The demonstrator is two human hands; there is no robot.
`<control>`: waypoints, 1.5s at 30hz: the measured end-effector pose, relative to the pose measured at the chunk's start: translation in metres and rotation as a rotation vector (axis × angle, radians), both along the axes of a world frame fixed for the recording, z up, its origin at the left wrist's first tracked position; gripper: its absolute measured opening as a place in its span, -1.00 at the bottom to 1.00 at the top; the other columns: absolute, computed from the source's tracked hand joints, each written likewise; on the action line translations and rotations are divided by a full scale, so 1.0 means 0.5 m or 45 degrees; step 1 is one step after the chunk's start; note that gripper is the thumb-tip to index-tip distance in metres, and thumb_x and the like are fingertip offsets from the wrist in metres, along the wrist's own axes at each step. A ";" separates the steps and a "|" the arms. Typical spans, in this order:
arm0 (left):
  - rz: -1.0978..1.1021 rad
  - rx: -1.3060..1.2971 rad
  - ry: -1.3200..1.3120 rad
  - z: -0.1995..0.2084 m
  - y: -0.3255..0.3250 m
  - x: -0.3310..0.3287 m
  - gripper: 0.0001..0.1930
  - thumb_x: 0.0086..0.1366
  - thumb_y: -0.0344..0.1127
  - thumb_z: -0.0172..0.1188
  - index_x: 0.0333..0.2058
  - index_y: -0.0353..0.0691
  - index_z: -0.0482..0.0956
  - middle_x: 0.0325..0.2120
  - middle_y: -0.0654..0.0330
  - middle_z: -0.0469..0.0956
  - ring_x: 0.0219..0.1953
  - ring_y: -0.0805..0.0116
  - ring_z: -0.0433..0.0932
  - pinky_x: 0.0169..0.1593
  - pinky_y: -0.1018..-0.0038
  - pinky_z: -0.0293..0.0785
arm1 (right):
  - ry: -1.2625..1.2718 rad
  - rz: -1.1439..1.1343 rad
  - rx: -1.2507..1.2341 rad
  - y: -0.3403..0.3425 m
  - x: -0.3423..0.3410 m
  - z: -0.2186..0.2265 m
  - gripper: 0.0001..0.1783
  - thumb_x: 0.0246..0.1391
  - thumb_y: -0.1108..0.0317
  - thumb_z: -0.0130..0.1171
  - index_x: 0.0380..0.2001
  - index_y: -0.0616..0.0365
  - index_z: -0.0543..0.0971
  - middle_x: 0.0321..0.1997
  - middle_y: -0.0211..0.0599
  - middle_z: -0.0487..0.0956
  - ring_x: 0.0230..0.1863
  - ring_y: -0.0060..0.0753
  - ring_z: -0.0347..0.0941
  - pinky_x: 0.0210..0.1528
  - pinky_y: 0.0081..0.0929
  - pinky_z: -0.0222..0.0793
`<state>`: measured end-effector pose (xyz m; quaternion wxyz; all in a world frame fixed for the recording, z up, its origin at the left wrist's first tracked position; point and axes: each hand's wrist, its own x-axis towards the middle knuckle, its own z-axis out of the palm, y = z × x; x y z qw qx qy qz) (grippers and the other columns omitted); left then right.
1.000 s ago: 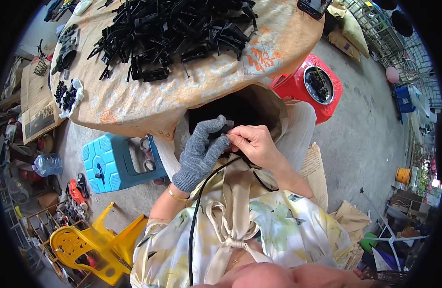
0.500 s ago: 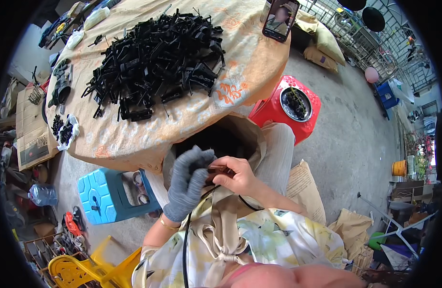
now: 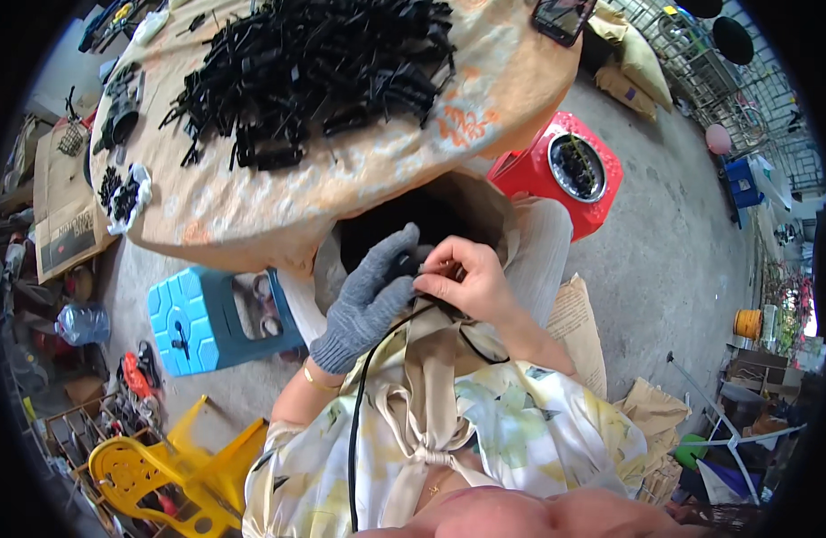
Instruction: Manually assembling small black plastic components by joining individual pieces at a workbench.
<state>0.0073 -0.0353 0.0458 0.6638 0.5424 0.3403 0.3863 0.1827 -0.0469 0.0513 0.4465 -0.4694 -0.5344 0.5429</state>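
Note:
My left hand [image 3: 366, 303], in a grey knitted glove, is curled in front of my lap, thumb and fingers closing round something dark that I cannot make out. Bare, my right hand [image 3: 471, 280] pinches at the same spot, its fingertips close to the glove; what lies in the pinch is too small to name. Both hands are at the near rim of an open sack [image 3: 495, 215] between my knees, its inside dark. Beyond it, a heap of black plastic parts [image 3: 314, 72] covers much of the cloth-covered round table [image 3: 251, 211].
A red stand [image 3: 601, 193] holding a metal bowl [image 3: 578, 169] is right of the sack. Left are a blue stool [image 3: 184, 323] and a yellow chair [image 3: 180, 475]. A phone [image 3: 561, 20] stands at the table's far right. A black cord [image 3: 357, 421] runs down my front.
The view has shifted, so the table and heap sit higher in the picture. My gloved fingers have spread somewhat from the thumb; the brownish piece between my hands no longer shows clearly.

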 end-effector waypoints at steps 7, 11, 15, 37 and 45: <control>-0.006 -0.054 0.126 -0.004 -0.010 -0.002 -0.39 0.08 -0.51 0.20 0.12 -0.24 0.21 0.04 0.22 0.31 -0.04 0.46 0.34 0.01 0.55 0.33 | 0.057 0.127 -0.212 0.009 -0.014 -0.033 -0.80 -0.11 0.39 0.29 -0.48 0.24 0.47 -0.58 -0.53 0.46 -0.55 -0.78 0.31 -0.50 -0.74 0.25; 0.038 -0.097 0.083 -0.015 -0.008 -0.005 -0.44 0.09 -0.52 0.18 0.09 -0.23 0.26 0.00 0.22 0.36 -0.07 0.48 0.38 -0.01 0.54 0.37 | 0.186 0.098 -0.254 -0.002 -0.019 -0.032 -0.83 0.06 0.36 0.11 -0.42 0.28 0.51 -0.57 -0.48 0.48 -0.54 -0.73 0.34 -0.48 -0.71 0.31; 0.090 -0.276 -0.072 -0.025 -0.003 -0.005 -0.53 0.13 -0.53 0.14 0.05 -0.28 0.28 -0.10 0.13 0.43 -0.11 0.42 0.43 -0.05 0.52 0.42 | 0.036 0.081 -0.080 -0.002 -0.021 -0.036 -0.85 0.08 0.42 0.06 -0.40 0.31 0.52 -0.60 -0.43 0.49 -0.59 -0.70 0.35 -0.53 -0.69 0.31; 0.387 0.815 1.027 -0.056 0.035 -0.015 -0.63 0.15 -0.45 0.05 -0.02 -0.19 0.37 -0.09 0.09 0.45 -0.04 0.13 0.43 -0.02 0.40 0.37 | -0.635 -0.512 0.776 0.121 0.001 0.060 -0.71 -0.17 0.36 0.33 -0.34 0.20 0.53 -0.67 -0.45 0.37 -0.66 -0.69 0.23 -0.59 -0.67 0.17; 0.248 0.547 0.767 -0.076 0.030 -0.020 -0.65 0.13 -0.51 0.00 -0.06 -0.22 0.42 -0.07 0.09 0.43 -0.01 0.15 0.41 0.02 0.41 0.35 | -1.216 -0.466 0.795 0.263 0.009 0.105 -0.68 -0.27 0.36 0.31 -0.35 0.17 0.53 -0.57 -0.32 0.47 -0.55 -0.34 0.44 -0.49 -0.46 0.36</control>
